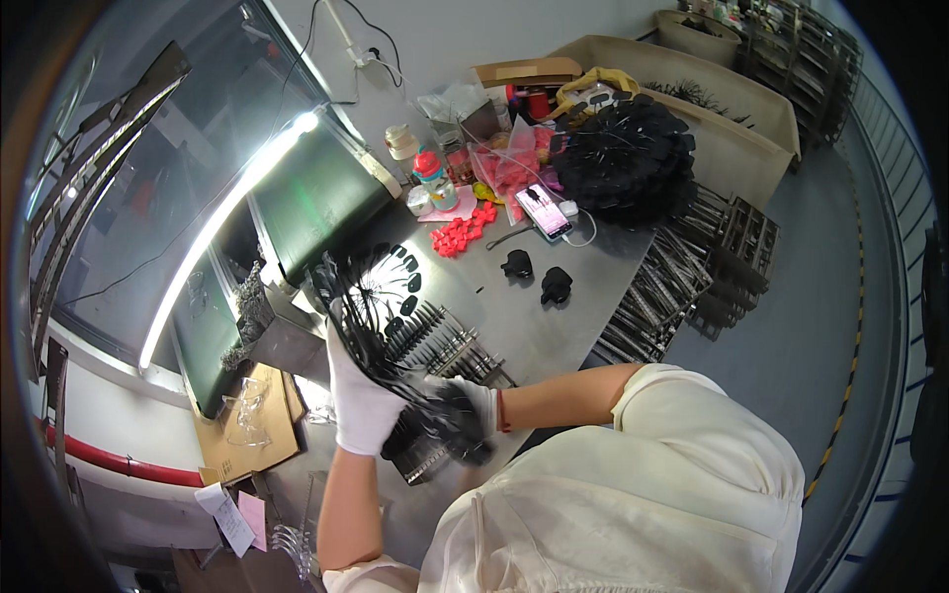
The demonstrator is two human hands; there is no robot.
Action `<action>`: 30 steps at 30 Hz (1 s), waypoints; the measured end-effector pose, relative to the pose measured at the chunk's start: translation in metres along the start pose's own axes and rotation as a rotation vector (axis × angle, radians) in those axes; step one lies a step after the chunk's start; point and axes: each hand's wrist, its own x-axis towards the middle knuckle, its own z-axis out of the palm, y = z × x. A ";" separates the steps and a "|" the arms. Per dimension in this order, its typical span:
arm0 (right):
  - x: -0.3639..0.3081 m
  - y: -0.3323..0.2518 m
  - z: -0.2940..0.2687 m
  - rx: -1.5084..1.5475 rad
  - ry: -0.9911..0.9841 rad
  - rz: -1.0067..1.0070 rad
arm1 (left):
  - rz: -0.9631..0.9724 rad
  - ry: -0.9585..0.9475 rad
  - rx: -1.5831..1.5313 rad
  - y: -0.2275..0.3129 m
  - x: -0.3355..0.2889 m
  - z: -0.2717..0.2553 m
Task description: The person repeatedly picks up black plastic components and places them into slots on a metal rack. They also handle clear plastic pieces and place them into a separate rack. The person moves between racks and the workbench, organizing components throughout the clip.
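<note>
A long bundle of thin black pieces with broad flat ends point(361, 341) slants across the front of the metal worktable. My left hand point(361, 400), in a white glove, is closed around it from the left side. On the right, my gloved right hand point(482, 400) is against the bundle's lower part, its fingers mostly hidden by the black pieces. That lower end point(460, 425) is blurred. Just beyond my hands lies a metal rack with a row of bars point(450, 341). Black oval-tipped pieces point(410, 282) fan out beside it under the lamp.
A lit tube lamp point(222, 232) stands at left by a green panel point(321, 203). Two small black items point(556, 286), a phone point(544, 212), red pieces point(463, 230) and a red-capped bottle point(433, 176) sit farther back. A black heap point(628, 158) and stacked metal racks point(652, 292) are right.
</note>
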 end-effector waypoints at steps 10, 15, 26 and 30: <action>-0.002 -0.002 -0.036 0.237 -0.327 0.319 | 0.427 0.032 0.673 0.018 -0.009 -0.011; 0.012 0.063 -0.085 -0.238 -0.494 0.000 | 0.161 -0.237 0.473 0.019 0.012 -0.007; -0.033 -0.043 -0.006 -0.718 -0.225 0.147 | 0.581 -0.293 0.596 0.032 0.020 -0.006; -0.026 0.025 -0.035 -0.358 -0.185 0.064 | 0.226 -0.449 0.450 0.004 0.014 -0.007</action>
